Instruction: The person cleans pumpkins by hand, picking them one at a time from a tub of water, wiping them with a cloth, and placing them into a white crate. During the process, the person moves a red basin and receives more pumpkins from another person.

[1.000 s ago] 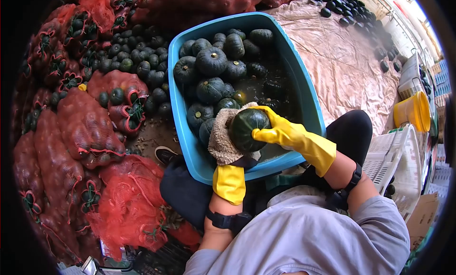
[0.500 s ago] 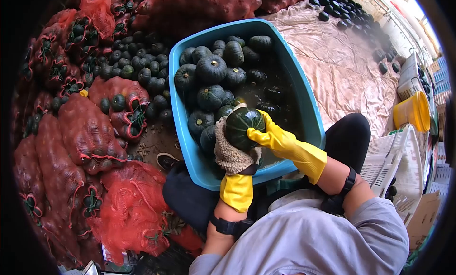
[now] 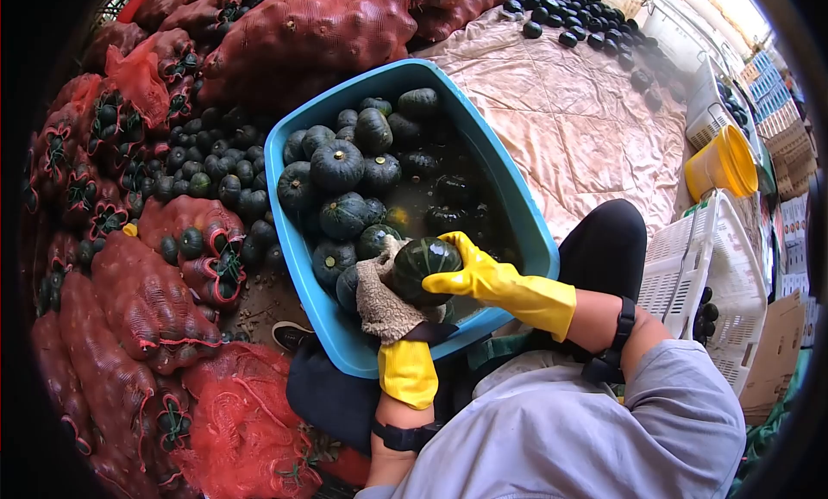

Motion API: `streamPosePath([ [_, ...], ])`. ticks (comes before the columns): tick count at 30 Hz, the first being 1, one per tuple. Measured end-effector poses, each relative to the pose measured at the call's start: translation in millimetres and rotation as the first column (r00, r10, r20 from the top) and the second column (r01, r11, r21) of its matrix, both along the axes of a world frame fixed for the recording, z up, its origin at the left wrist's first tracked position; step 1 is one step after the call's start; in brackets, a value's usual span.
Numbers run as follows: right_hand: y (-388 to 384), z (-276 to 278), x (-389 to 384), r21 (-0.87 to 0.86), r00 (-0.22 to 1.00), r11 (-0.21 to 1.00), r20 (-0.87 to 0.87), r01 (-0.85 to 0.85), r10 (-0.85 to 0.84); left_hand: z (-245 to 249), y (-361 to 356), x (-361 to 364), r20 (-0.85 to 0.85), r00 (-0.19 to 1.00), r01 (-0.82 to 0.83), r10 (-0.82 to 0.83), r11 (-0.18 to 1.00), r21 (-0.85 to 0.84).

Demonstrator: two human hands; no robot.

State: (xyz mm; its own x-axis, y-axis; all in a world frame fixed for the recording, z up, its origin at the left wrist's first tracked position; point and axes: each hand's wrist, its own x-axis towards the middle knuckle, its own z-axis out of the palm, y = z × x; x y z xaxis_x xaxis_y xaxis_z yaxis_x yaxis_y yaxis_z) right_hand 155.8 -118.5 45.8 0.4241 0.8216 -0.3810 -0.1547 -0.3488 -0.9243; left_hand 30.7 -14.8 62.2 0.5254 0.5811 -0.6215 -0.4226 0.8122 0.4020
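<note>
A wet dark-green kabocha squash [image 3: 426, 270] with pale stripes is held over the near end of a blue tub [image 3: 285, 232]. My right hand [image 3: 483, 279], in a yellow rubber glove, grips its right side with thumb and fingers. On the squash's left side presses a beige terry cloth [image 3: 385, 302], wrapped over my left hand [image 3: 407, 371]. Only that hand's yellow cuff shows; its fingers are hidden under the cloth. Several more squashes [image 3: 336, 165] are heaped in the tub's left half, and others lie partly sunk in murky water [image 3: 405, 197] at the right.
Red mesh sacks [image 3: 142, 292] of squash crowd the left and back, with loose squashes [image 3: 207, 167] among them. A pale tarp [image 3: 561, 111] covers the floor beyond the tub, dark squashes at its far edge. White crates [image 3: 711, 275] and a yellow bucket [image 3: 723, 163] stand at right.
The camera view has shifted, so the tub appears further left. The squash has turned in my hands and sits slightly lower against the tub, still held between glove and cloth.
</note>
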Motion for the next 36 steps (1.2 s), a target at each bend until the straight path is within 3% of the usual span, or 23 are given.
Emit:
streamPosePath([
  [2,-1,23,34,-0.181,0.998,0.983,-0.064,0.000,-0.012,-3,0,4,0.026,0.994,-0.103,0.104,0.993,-0.052],
  [4,4,51,84,0.020,0.877,0.959,-0.411,0.282,-0.249,-8,6,-6,-0.045,0.999,-0.010,0.010,1.000,-0.016],
  [6,26,21,169,0.390,0.699,0.706,-0.684,0.592,-0.208,-13,6,-5,-0.028,0.998,-0.055,0.055,0.999,-0.001],
  [9,60,26,154,0.448,0.924,0.839,-0.350,0.309,-0.153,-9,5,8,-0.016,0.973,-0.230,0.231,0.973,0.005],
  [11,65,39,158,0.427,0.990,0.893,-0.062,0.142,-0.128,-44,17,-1,0.169,0.980,-0.119,0.105,0.990,0.071],
  [12,67,27,153,0.198,0.922,0.979,0.385,-0.046,-0.035,-58,22,-5,0.278,0.959,-0.074,0.051,0.995,0.073],
  [13,69,14,148,-0.083,0.664,0.989,0.733,-0.122,0.144,-29,12,7,0.119,0.982,-0.154,0.145,0.986,0.070],
  [14,89,-19,155,-0.338,0.693,0.929,0.635,-0.148,0.341,0,2,20,-0.052,0.973,-0.220,0.224,0.972,0.078],
  [15,96,-86,166,-0.373,0.590,0.913,0.704,-0.168,0.396,-36,12,7,0.162,0.976,-0.161,0.147,0.984,0.077],
  [17,100,-125,148,-0.370,0.832,0.928,0.525,0.036,0.177,-49,17,6,0.121,0.986,-0.130,0.115,0.984,0.122],
  [19,102,-135,137,-0.341,0.850,0.927,0.525,0.156,0.050,-85,28,-5,0.377,0.926,-0.052,0.009,0.993,0.104],
  [20,115,-188,155,-0.317,0.963,0.945,0.271,0.085,0.004,-81,30,-3,0.353,0.935,-0.059,0.024,0.994,0.090],
  [23,97,-109,124,0.045,0.980,0.987,-0.132,0.154,-0.147,-29,14,11,-0.043,0.980,-0.191,0.192,0.981,0.043],
  [24,86,-73,108,0.110,0.955,0.984,-0.279,0.139,-0.104,-65,14,5,-0.127,0.990,0.001,0.063,0.893,0.450],
  [25,76,-39,92,0.177,0.908,0.975,-0.417,0.137,-0.051,-60,7,6,-0.154,0.986,0.016,0.060,0.894,0.448],
  [27,49,11,53,0.219,0.964,0.974,-0.244,-0.049,0.103,-20,-5,16,-0.194,0.979,0.036,0.059,0.890,0.455],
  [28,34,28,25,0.291,0.986,0.942,0.040,-0.169,0.164,6,8,16,-0.699,0.713,0.665,-0.050,0.365,0.652],
  [29,21,31,2,0.322,0.926,0.898,0.325,-0.301,0.194,33,21,16,-0.821,0.401,0.914,0.406,-0.231,0.332],
  [30,19,12,-14,0.309,0.884,0.913,0.456,-0.266,0.104,6,29,17,-0.604,0.786,0.618,-0.131,0.134,0.775],
  [31,24,-9,-22,0.298,0.819,0.927,0.573,-0.229,0.019,-6,25,18,-0.492,0.850,0.521,-0.186,0.167,0.837],
  [32,34,-15,-13,0.383,0.989,0.922,0.148,-0.055,-0.002,-18,21,19,-0.372,0.896,0.422,-0.242,0.203,0.884],
  [33,45,-17,-5,0.317,0.949,0.942,0.248,0.113,-0.197,-16,7,25,-0.624,0.777,0.622,0.081,-0.245,0.743],
  [36,57,-26,4,0.226,0.800,0.955,0.528,0.192,-0.285,-19,-9,19,-0.602,0.779,0.625,0.172,-0.143,0.768],
])
